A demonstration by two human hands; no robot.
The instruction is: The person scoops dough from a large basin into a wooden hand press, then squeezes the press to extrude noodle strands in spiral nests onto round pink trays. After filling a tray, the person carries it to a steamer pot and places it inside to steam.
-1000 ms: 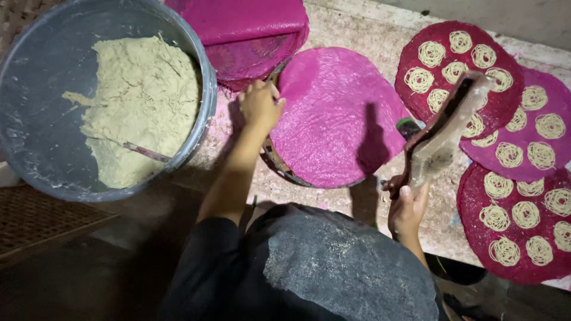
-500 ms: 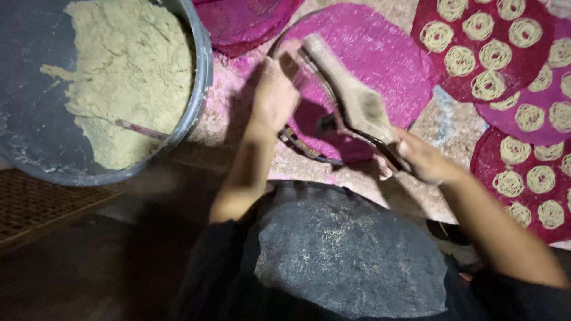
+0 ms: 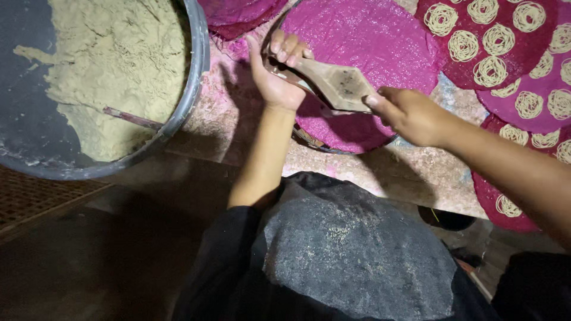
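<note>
My left hand [image 3: 278,71] grips one end of a wooden press tool [image 3: 333,83] that lies across the near edge of a round pink mat [image 3: 369,41]. My right hand [image 3: 410,113] holds the tool's other end. The tool hangs just above the mat, which carries no noodle coils. Part of the tool under my left fingers is hidden.
A large grey basin [image 3: 196,77] at the left holds pale dough [image 3: 113,53] with a stick in it. At the right lie several dark pink mats [image 3: 493,35] covered with noodle coils [image 3: 464,44]. A dusty dark cloth [image 3: 351,249] covers my lap.
The wooden tool came from the right over to the empty pink mat. My left hand has closed on its far end, and my right hand now holds the near end.
</note>
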